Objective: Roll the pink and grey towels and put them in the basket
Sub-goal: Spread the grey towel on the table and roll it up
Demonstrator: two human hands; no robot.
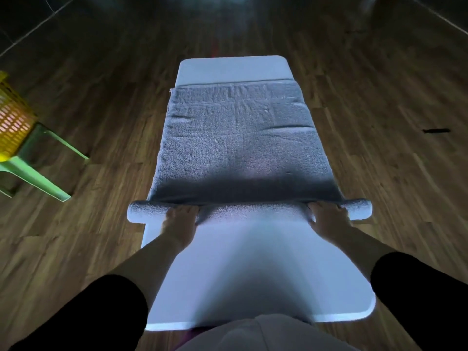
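Observation:
A grey towel (240, 127) lies spread along a white table (243, 264), its near end wound into a thin roll (250, 211) that sticks out past both table sides. My left hand (181, 220) grips the roll left of centre, fingers curled over it. My right hand (329, 216) grips it toward the right end in the same way. A yellow basket (12, 117) stands at the far left edge of view, with something pink showing through its holes.
The yellow basket sits on a green plastic chair (38, 171) on the wooden floor (101, 97) left of the table. A small dark object (435, 130) lies on the floor at right. The far end of the table top is bare.

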